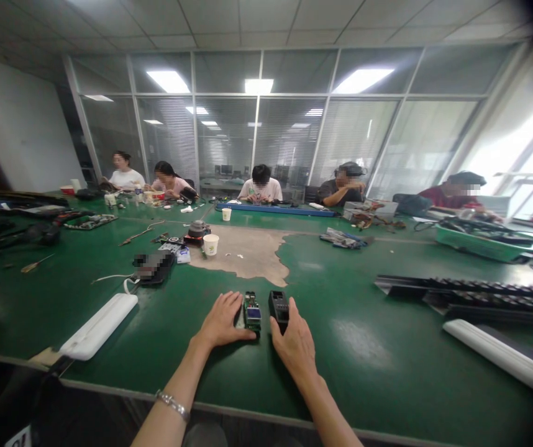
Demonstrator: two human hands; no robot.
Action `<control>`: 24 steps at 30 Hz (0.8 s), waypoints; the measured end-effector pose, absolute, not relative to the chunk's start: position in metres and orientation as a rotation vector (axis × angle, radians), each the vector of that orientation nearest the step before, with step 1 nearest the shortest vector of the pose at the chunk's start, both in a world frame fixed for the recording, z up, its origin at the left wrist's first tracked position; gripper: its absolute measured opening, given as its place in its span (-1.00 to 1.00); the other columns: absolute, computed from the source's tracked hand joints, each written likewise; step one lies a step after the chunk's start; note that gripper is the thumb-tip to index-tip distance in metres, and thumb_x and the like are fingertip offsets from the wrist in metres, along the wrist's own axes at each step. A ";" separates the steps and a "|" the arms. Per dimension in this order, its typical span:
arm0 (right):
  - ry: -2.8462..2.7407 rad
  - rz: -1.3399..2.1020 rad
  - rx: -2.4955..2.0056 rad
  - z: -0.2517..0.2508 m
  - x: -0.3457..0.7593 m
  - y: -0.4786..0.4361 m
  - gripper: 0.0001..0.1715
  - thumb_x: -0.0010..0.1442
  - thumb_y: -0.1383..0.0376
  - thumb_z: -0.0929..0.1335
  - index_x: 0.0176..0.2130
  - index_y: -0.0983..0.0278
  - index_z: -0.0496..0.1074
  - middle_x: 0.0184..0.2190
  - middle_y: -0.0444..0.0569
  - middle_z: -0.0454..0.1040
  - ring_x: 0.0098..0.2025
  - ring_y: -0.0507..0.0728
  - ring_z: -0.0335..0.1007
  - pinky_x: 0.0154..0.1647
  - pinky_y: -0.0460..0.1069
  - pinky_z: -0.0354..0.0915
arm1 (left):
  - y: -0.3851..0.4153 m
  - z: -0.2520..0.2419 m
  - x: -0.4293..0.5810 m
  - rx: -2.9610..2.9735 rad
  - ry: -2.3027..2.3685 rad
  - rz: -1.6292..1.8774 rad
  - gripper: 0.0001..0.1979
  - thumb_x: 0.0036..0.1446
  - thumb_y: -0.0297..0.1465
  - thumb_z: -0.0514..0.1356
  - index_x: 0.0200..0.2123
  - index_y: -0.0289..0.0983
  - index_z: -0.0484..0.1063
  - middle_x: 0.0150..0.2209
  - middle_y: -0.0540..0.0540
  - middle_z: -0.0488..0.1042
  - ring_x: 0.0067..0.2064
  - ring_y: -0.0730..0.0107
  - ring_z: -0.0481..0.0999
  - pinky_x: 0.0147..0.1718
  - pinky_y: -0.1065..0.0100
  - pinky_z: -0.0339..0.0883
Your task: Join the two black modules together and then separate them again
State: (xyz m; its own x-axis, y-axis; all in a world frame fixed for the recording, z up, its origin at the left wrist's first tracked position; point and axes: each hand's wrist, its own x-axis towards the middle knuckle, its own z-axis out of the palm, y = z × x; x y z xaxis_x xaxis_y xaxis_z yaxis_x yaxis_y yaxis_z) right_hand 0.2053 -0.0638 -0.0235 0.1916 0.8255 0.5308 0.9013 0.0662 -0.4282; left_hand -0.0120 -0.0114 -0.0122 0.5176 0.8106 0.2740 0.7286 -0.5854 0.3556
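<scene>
Side by side, a small circuit board and a black case are kept just apart near the front edge of the green table, directly before the wearer. The board, on which a little screen is mounted, is held by the left hand, which is partly curled, with the thumb laid at the near end and the fingers set along the left side. The case is gripped by the right hand, its thumb and fingers placed on opposite sides; whether either thing is lifted off the surface cannot be told. On the left wrist a bracelet is worn. Farther left, a white power bank is laid. Beyond the hands, a paper cup is stood on a bare patch, and several people are seated along the far side.
</scene>
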 end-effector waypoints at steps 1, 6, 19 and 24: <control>-1.636 -0.161 -1.746 -0.025 0.206 -0.063 -0.19 0.24 0.09 0.22 0.31 0.47 -0.03 0.16 0.29 0.29 0.10 0.31 0.30 0.08 0.17 0.23 | -0.012 -0.012 -0.012 2.558 1.317 0.618 0.13 -0.15 0.31 0.17 0.32 -0.30 0.03 0.34 -0.30 0.05 0.36 -0.07 -0.01 0.31 -0.04 -0.14; -1.644 -0.226 -1.678 -0.028 0.206 -0.066 -0.12 0.22 0.03 0.24 0.31 0.47 -0.04 0.24 0.30 0.17 0.21 0.33 0.16 0.16 0.21 0.15 | -0.011 -0.013 -0.012 2.548 1.308 0.641 0.12 -0.15 0.29 0.19 0.32 -0.27 0.01 0.34 -0.29 0.04 0.35 -0.07 0.00 0.31 -0.07 -0.15; -1.663 -0.143 -1.723 -0.030 0.207 -0.068 -0.22 0.28 0.12 0.19 0.32 0.48 -0.05 0.16 0.27 0.30 0.07 0.29 0.32 0.09 0.16 0.21 | -0.012 -0.014 -0.013 2.523 1.275 0.712 0.13 -0.18 0.24 0.26 0.32 -0.24 -0.03 0.31 -0.28 0.11 0.33 -0.08 0.06 0.30 -0.08 -0.14; -1.564 -0.045 -1.700 -0.010 0.199 -0.070 -0.23 0.27 0.08 0.20 0.32 0.42 -0.02 0.14 0.23 0.33 0.08 0.28 0.33 0.06 0.14 0.24 | -0.011 -0.014 -0.013 2.499 1.279 0.693 0.21 -0.23 0.23 0.28 0.34 -0.29 -0.09 0.32 -0.33 0.07 0.34 -0.12 0.03 0.30 -0.09 -0.15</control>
